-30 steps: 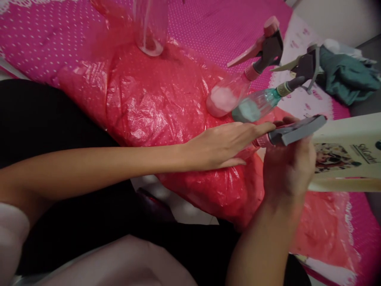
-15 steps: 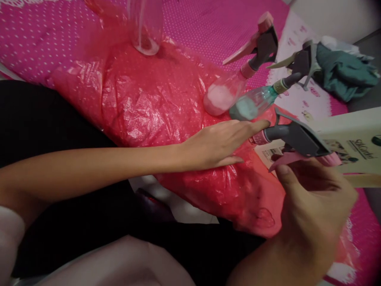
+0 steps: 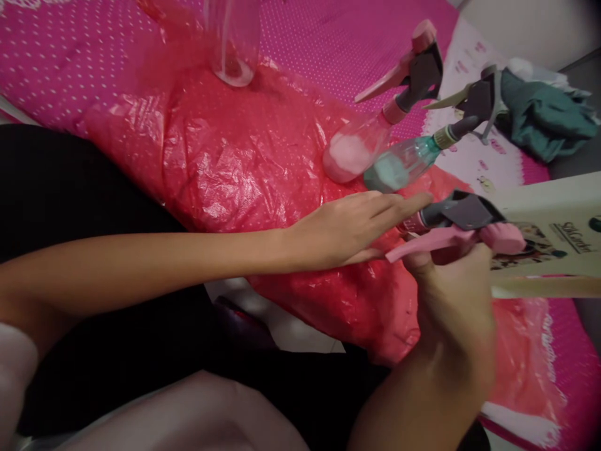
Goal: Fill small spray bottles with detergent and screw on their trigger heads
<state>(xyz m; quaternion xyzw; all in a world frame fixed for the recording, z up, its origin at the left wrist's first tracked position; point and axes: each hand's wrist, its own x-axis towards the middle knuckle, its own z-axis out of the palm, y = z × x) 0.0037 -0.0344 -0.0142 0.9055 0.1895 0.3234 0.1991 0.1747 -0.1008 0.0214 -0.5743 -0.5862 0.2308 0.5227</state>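
Observation:
My left hand (image 3: 350, 228) lies over the body of a spray bottle, its fingers closed round it up to the pink collar (image 3: 413, 222). Most of that bottle is hidden under the hand. Dark grey with a pink trigger and nozzle, the spray head (image 3: 472, 210) points to the right. My right hand (image 3: 455, 307) grips this head from below, with its thumb under the pink trigger (image 3: 429, 241). Just beyond stand a pink spray bottle (image 3: 352, 150) and a green spray bottle (image 3: 394, 166), both with pale contents low down.
A crinkled red plastic sheet (image 3: 244, 156) covers part of the pink dotted cloth (image 3: 319, 37). A clear container (image 3: 235, 44) stands at the back. On the right are a printed box (image 3: 558, 232) and a bundle of green cloth (image 3: 544, 119).
My right hand has moved left and its wrist has turned. The spray head has rotated, so its pink trigger now swings toward me and left. My left hand stays nearly in place.

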